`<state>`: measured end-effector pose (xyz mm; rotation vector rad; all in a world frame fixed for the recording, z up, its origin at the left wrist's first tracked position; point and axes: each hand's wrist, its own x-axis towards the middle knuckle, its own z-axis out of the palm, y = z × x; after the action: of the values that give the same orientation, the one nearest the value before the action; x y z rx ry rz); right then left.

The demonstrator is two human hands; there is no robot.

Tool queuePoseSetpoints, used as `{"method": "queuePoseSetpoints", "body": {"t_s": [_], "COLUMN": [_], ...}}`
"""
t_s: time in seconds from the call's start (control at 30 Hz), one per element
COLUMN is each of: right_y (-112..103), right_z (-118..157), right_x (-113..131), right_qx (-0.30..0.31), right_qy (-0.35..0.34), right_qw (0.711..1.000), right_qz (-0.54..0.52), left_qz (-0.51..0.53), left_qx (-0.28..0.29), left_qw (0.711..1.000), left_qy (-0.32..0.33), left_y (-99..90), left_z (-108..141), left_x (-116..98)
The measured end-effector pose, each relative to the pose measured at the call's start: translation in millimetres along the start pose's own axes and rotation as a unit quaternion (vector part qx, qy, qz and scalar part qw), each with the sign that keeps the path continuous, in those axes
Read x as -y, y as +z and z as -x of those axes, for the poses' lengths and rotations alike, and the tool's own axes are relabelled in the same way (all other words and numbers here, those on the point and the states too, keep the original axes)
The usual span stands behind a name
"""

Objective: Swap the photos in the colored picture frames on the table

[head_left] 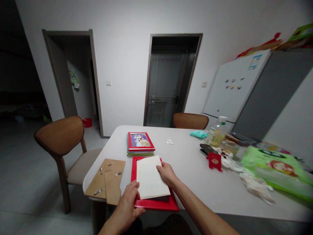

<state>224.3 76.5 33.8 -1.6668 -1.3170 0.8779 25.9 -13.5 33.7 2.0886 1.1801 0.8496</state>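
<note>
A white sheet of card [152, 179] lies tilted over a red picture frame [157, 205] at the table's front edge. My right hand [168, 174] is closed on the sheet's right edge, thumb on top. At the frame's lower left corner, my left hand [129, 199] grips the red border, its fingertips beside the sheet's left edge. Most of the frame's opening is hidden under the sheet. To the left lie brown backing boards [105, 179] with metal clips. Behind the frame, a red-framed photo [141, 141] tops a small stack of frames.
On the white table [186, 182], a crumpled tissue [169, 141] lies beyond the frame. A bottle [216, 132], a glass jar [230, 148], a red card [215, 161] and a green tissue pack [274, 169] crowd the right side. Wooden chairs stand left [61, 137] and behind [190, 120].
</note>
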Motion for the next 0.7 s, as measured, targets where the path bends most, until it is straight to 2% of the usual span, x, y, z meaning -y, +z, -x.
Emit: {"method": "queuePoseSetpoints", "body": {"t_s": [0.13,0.33,0.47,0.63,0.7], "right_y": [0,-5,-3,3,6], "right_z": [-1,5,13,22,23], "right_x": [3,9,8,0,-4], "right_qx": [-0.010,-0.031,-0.044,-0.092,-0.100], "right_qy": [-0.017,-0.006,-0.010,-0.052,-0.057], "right_qw": [0.994,0.964,0.944,0.907,0.901], "right_qz": [0.103,0.266,0.326,0.407,0.418], "left_qz": [-0.004,-0.030,-0.049,-0.059,-0.054], "left_qx": [0.000,0.001,0.000,-0.004,-0.003], "left_qw": [1.000,0.999,0.998,0.998,0.998], "left_qy": [0.010,0.024,0.025,0.013,0.015], "left_y": [-2.8,0.9,2.7,6.0,7.3], "left_z": [0,0,-2,-3,-3], "left_x": [1,6,3,-1,-2]}}
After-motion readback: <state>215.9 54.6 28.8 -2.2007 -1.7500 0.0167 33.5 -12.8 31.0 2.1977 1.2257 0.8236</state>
